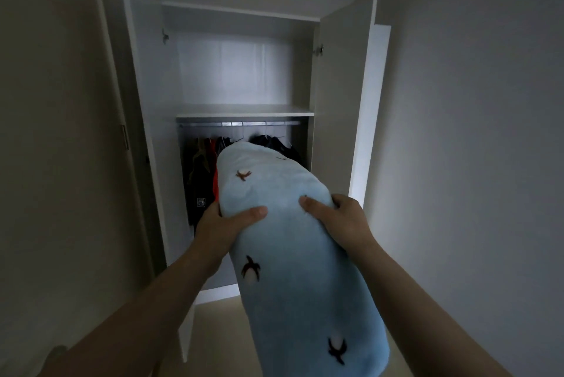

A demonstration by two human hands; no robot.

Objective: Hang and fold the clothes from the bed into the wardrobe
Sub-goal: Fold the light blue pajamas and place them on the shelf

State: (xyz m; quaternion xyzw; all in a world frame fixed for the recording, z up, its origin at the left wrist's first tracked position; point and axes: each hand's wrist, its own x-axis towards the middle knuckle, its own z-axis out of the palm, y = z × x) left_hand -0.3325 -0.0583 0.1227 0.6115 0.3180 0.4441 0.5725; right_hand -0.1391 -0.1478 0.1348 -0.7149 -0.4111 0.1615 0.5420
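From the head camera, a thick, light-blue fleece bundle printed with small dark penguins (283,242) is held lengthwise between both hands, its far end aimed at the open white wardrobe (335,96). The left hand (219,224) clasps its left side, thumb pressed on top; the right hand (338,218) clasps the right likewise, probably to keep the fold from slumping. The bare white shelf (244,110) above the dark hanging clothes (201,169) looks the likely destination.
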